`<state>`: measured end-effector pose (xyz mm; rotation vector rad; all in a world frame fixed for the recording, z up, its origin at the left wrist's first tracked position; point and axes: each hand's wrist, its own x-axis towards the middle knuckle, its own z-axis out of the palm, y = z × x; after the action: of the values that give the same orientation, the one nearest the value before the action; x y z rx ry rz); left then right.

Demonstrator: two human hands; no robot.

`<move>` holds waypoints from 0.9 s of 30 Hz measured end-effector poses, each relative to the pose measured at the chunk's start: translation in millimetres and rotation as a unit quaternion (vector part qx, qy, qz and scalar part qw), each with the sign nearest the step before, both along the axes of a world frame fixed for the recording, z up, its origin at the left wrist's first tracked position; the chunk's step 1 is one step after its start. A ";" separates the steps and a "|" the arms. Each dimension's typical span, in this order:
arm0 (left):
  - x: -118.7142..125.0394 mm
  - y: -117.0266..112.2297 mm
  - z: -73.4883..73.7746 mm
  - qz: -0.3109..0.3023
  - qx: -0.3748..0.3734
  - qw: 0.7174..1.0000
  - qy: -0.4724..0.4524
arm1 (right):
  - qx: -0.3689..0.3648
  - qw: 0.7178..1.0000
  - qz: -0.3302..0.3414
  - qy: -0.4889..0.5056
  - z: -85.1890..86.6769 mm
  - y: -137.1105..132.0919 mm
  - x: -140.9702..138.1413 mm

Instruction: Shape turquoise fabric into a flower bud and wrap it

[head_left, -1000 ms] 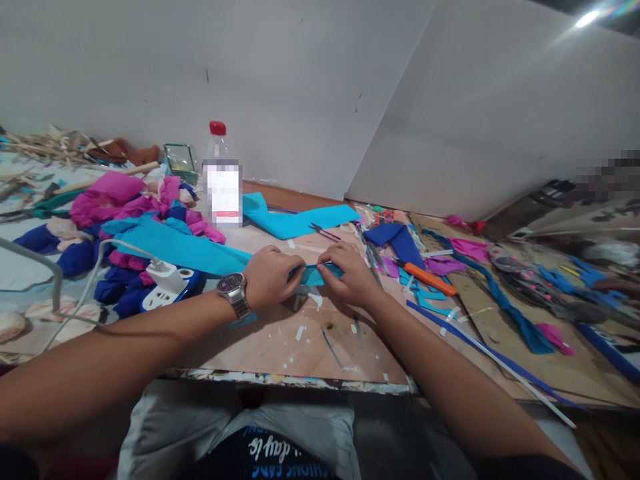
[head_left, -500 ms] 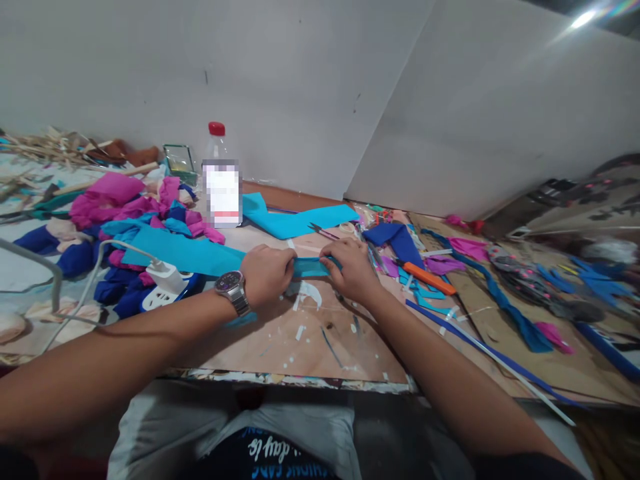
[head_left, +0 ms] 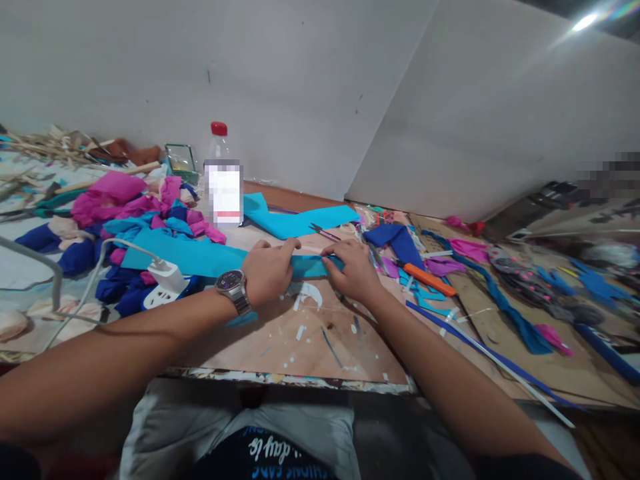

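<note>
A long turquoise strip [head_left: 187, 257], perhaps cloth or crepe paper, runs from the left heap to both hands. My left hand [head_left: 270, 270], with a metal-banded watch at the wrist, grips it, its index finger reaching out and partly lifted. My right hand [head_left: 354, 270] is closed over the strip's right end, thumb and fingertips on it. Between the hands a short, flat stretch of the strip shows. Behind them lies a second turquoise strip [head_left: 285, 225] with a fold, and slim pointed scissors [head_left: 325, 231] beside it. My palms hide what is underneath.
A bottle with a red cap [head_left: 219, 129] stands at the back, behind a blurred phone-like screen [head_left: 225, 193]. Pink and blue cloth bundles [head_left: 110, 193] and a white charger [head_left: 167, 277] are leftward. An orange cutter [head_left: 430, 279] and thin rods [head_left: 505, 370] lie to the right.
My left hand's index finger has lifted and straightened. The stretch of strip between the hands looks wider and flatter. My right hand has barely moved.
</note>
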<state>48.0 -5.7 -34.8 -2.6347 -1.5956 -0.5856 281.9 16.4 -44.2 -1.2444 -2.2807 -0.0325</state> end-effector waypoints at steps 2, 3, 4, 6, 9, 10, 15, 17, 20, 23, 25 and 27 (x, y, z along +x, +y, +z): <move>-0.1 0.4 0.0 -0.004 0.001 1.000 -0.001 | -0.007 1.000 0.001 -0.008 0.2 -0.2 -0.1; -0.4 0.6 -0.1 -0.004 0.000 1.000 0.000 | -0.010 1.000 0.000 -0.011 0.5 -0.3 -0.1; -0.8 0.7 -0.2 -0.004 -0.001 1.000 0.001 | -0.011 1.000 0.000 -0.012 0.8 -0.4 -0.2; -1.6 0.5 -0.6 -0.007 -0.003 1.000 -0.002 | -0.012 1.000 0.007 -0.012 1.6 -0.8 -0.6; -2.2 -0.9 -1.6 -0.051 -0.009 0.999 -0.014 | -0.023 0.999 0.045 -0.005 2.8 -2.6 -2.3; -2.0 -1.6 -2.0 -0.073 -0.015 0.997 -0.016 | -0.029 0.998 0.060 -0.002 3.0 -3.6 -3.1; 0.0 -4.0 -2.7 -0.116 -0.039 0.992 0.008 | -0.048 0.993 0.103 -0.002 3.0 -10.0 -8.1; 0.3 -3.9 -2.8 -0.104 -0.038 0.994 0.015 | -0.046 0.994 0.102 -0.004 3.1 -12.1 -9.4; 0.3 -3.7 -2.9 -0.090 -0.050 0.995 0.006 | -0.042 0.994 0.106 -0.006 3.8 -13.7 -10.3; 0.6 -4.5 -1.9 -0.085 -0.071 0.994 -0.011 | -0.035 0.992 0.119 -0.008 4.7 -14.7 -11.0; 1.0 -5.3 -0.4 -0.082 -0.079 0.993 -0.023 | -0.024 0.992 0.121 -0.005 5.6 -15.2 -11.4; 1.1 -5.7 1.4 -0.080 -0.082 0.993 -0.035 | -0.014 0.993 0.120 0.000 6.8 -15.7 -11.3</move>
<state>49.1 -11.5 -33.4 -2.9143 -1.5224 -0.5825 270.6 0.7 -37.4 -0.9756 -2.4228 0.0868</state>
